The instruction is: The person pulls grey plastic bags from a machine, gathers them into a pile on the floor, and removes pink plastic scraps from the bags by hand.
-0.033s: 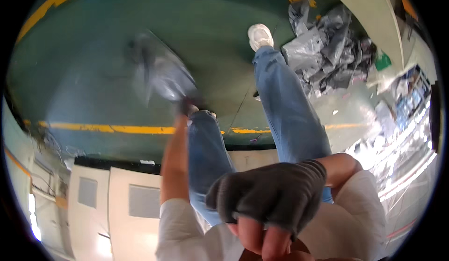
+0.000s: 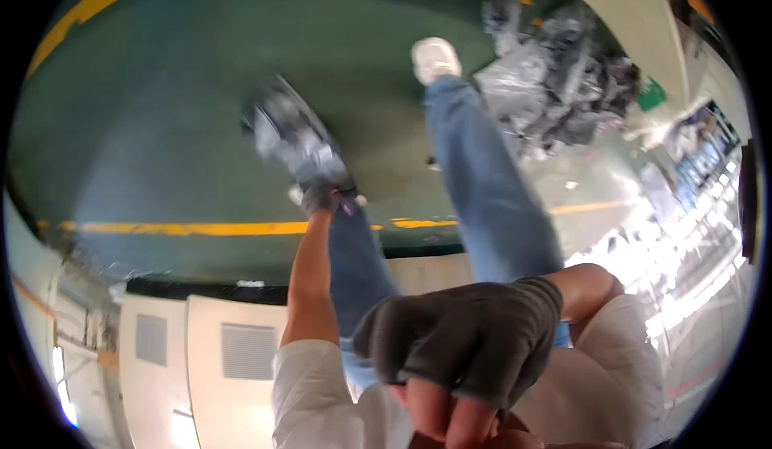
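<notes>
The person's left hand (image 2: 326, 196), in a dark grey glove, is stretched out at arm's length towards 11 o'clock and closed around the lower end of a grey, silvery wrapped piece (image 2: 291, 135). The piece is held up over the green floor (image 2: 161, 111) and is smeared by motion, so its shape cannot be told. Compared with the picture taken the same instant, nothing has shifted: the piece sits in the same grip at the same place, and it is in the air, not on the floor.

The right hand (image 2: 470, 344), in a grey fingerless glove, is close under the camera at 6 o'clock, its bare fingers (image 2: 450, 417) curled inward; whether they pinch anything cannot be told.

At 1 o'clock lies a pile of similar silvery wrapped pieces (image 2: 555, 79), just beside the person's white shoe (image 2: 434, 59). A yellow line (image 2: 185, 228) crosses the floor, and a white cabinet (image 2: 217, 344) stands at 8 o'clock.
</notes>
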Motion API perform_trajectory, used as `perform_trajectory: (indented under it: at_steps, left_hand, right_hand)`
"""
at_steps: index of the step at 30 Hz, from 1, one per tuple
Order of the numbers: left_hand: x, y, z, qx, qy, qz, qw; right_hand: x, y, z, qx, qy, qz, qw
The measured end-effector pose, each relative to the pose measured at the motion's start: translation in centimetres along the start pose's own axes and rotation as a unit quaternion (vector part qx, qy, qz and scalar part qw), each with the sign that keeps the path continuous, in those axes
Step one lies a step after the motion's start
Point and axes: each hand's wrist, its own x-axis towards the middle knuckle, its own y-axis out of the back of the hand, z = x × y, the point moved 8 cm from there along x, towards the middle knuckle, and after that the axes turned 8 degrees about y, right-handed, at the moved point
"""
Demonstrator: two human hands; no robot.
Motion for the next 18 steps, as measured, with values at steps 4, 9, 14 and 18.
perform_trajectory:
  at_steps: [4, 9, 14, 18]
  left_hand:
    - [-0.9, 1.7, 2.5, -0.104, -0.149, 0.007, 0.983]
    - [-4.3, 21.5, -5.8, -0.102, -0.13, 0.166, 0.972]
    - [-12.5, 35.4, -16.9, -0.076, -0.021, 0.308, 0.948]
    - [-9.3, 29.9, -15.9, -0.039, 0.014, 0.278, 0.96]
  right_hand:
    - [0.1, -1.8, -4.6, 0.011, 0.036, 0.056, 0.998]
    - [2.6, -7.1, -8.9, 0.012, 0.164, 0.036, 0.986]
    - [5.6, -11.9, -9.1, 0.13, 0.074, 0.009, 0.989]
    - [5.6, -7.4, -7.0, 0.066, -0.042, -0.021, 0.997]
